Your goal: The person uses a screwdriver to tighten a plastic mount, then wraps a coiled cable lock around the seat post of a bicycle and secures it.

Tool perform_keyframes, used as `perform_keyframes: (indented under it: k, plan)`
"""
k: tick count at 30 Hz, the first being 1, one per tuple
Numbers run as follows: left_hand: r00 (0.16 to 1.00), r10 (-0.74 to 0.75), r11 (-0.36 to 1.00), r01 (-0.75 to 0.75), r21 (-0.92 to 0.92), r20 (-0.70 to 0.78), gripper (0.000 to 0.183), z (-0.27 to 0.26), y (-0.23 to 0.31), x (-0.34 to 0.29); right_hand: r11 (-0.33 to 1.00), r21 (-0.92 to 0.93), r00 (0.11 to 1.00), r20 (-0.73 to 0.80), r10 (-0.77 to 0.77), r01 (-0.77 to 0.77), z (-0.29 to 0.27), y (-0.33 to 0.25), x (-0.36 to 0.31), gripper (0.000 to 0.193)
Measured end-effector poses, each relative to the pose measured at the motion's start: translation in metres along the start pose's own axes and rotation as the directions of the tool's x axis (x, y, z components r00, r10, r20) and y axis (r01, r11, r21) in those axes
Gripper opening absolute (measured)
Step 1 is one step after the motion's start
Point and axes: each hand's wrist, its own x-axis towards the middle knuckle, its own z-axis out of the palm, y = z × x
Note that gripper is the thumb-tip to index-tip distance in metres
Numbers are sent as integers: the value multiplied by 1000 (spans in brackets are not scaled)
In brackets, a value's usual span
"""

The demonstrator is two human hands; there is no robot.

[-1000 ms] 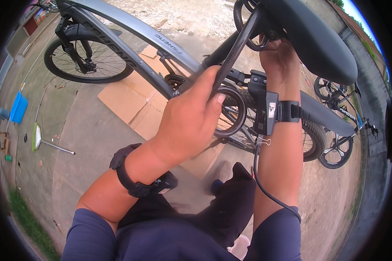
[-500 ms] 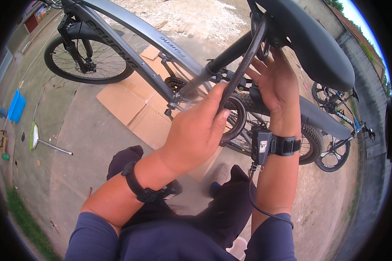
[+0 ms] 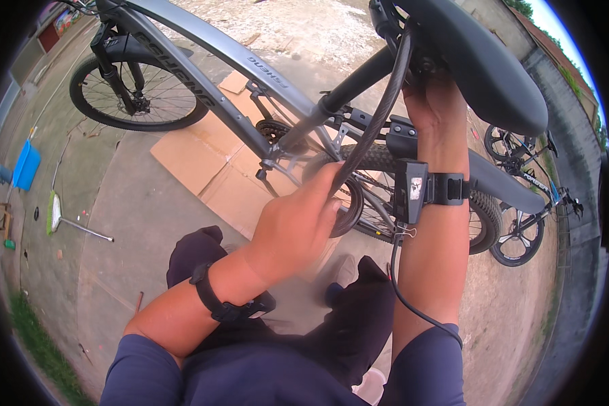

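Note:
My left hand is closed around a coiled black cable lock, its loops hanging below the fingers. From there one length of cable runs up to the underside of the black saddle. My right hand reaches up beneath that saddle, palm toward me. Its fingers are hidden in the shadow there, so what they touch does not show. The saddle sits on the seat post of a grey bicycle, with the rear mudguard beside my right wrist.
Flattened cardboard lies under the bicycle. At left are a blue dustpan and a broom. A second bicycle stands at right by a grey wall. A device with a cable is strapped to my right wrist.
My right hand has moved up and farther under the saddle, its fingers passing out of sight. My left hand has shifted slightly down and left with the cable lock.

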Motion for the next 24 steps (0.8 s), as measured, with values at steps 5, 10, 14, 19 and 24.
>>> perform_keyframes:
  k: [5,10,14,19,24]
  plan:
    - [998,52,998,-50,41,-43,49,6,-9,-15,999,-29,999,-33,22,-23,-3,3,0,27]
    - [998,38,999,-39,-18,-56,48,1,-13,-17,982,-8,972,-149,184,-188,6,17,-70,25]
    - [995,77,997,-75,29,-56,46,3,-12,-16,981,64,964,-188,190,-181,16,15,-73,22]
    - [996,65,998,-64,19,-65,45,-3,-14,-26,989,-146,971,-239,-5,-30,-16,4,-31,24]
    - [995,54,998,-52,25,-84,44,-13,-10,-27,952,-265,972,-129,-194,155,-16,5,-1,23]
